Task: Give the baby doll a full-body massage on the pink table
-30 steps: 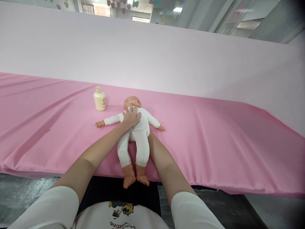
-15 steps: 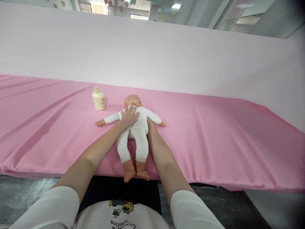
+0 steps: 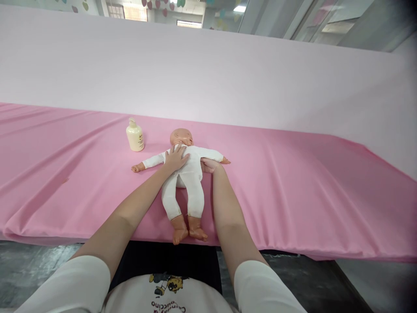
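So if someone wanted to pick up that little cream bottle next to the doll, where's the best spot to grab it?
Probably around the bottle's wide lower body, coming from the near left side. It stands upright on the pink cloth with open space there, while the doll and the left hand crowd its right. The narrow cap on top looks like a poorer hold.

Short white sleeves end above the elbows, so both forearms are bare down to the left hand (image 3: 176,159) and right hand (image 3: 210,165). The white tee has a cartoon dog print and dark lettering on the chest. No rings or watch.
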Tool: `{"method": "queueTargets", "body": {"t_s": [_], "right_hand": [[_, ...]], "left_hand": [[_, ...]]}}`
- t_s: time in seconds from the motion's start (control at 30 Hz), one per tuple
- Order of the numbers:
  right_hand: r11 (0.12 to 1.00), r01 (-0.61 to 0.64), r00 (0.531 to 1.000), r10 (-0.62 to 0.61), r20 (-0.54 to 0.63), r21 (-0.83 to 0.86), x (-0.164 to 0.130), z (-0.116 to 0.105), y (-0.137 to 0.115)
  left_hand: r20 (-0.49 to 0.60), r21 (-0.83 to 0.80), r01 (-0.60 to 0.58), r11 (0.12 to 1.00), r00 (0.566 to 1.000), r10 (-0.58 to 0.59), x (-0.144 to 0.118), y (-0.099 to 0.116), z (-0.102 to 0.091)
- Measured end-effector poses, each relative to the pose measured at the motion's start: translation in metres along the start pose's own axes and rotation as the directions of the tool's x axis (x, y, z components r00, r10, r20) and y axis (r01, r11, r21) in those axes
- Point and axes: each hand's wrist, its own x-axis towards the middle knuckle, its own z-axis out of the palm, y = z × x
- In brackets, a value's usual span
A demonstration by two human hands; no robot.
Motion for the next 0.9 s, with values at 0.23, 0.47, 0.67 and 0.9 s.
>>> {"method": "queueTargets", "body": {"t_s": [0.23, 0.47, 0.67, 0.9], "right_hand": [[0.974, -0.221, 0.975, 0.220, 0.041, 0.043, -0.010, -0.018, -0.007], [0.982, -0.191, 0.967, 0.188, 0.173, 0.005, -0.006, -0.032, -0.002], [0.990, -0.021, 0.949, -0.024, 0.314, 0.137, 0.000, -0.037, 0.000], [0.832, 0.377, 0.919, -0.392, -0.049, 0.408, 0.008, 0.015, -0.018]], "left_hand": [[0.010, 0.018, -0.008, 1.000, 1.000, 0.007, -0.002, 0.001, -0.001], [0.009, 0.030, -0.009, 1.000, 1.000, 0.009, 0.000, -0.001, 0.001], [0.032, 0.060, -0.034, 0.998, 0.999, 0.032, -0.002, 0.000, 0.002], [0.036, 0.031, -0.017, 0.999, 0.999, 0.016, -0.002, 0.001, 0.003]]}}
